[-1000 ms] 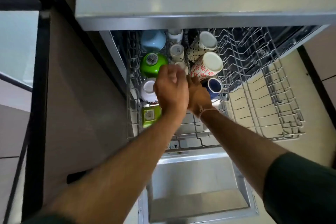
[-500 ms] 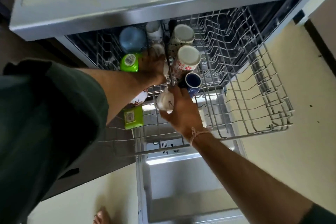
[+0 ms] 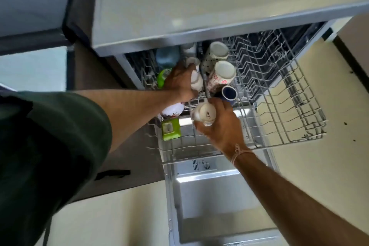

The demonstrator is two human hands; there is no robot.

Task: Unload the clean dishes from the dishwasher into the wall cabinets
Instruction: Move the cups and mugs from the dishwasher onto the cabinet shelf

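Head view, looking down into an open dishwasher under a pale desk [image 3: 199, 2]. At the centre of the frame, the right hand [image 3: 221, 128] curls its fingers around a small lettered white cup [image 3: 205, 115], over the front of the pulled-out upper rack [image 3: 289, 106]. Just above and to the left, the left hand [image 3: 179, 82] grips a plain white cup [image 3: 194, 81] in the rack. A floral mug [image 3: 221, 75] and a dark blue mug [image 3: 229, 94] lie to its right. A green square container [image 3: 170, 129] sits left of the right hand.
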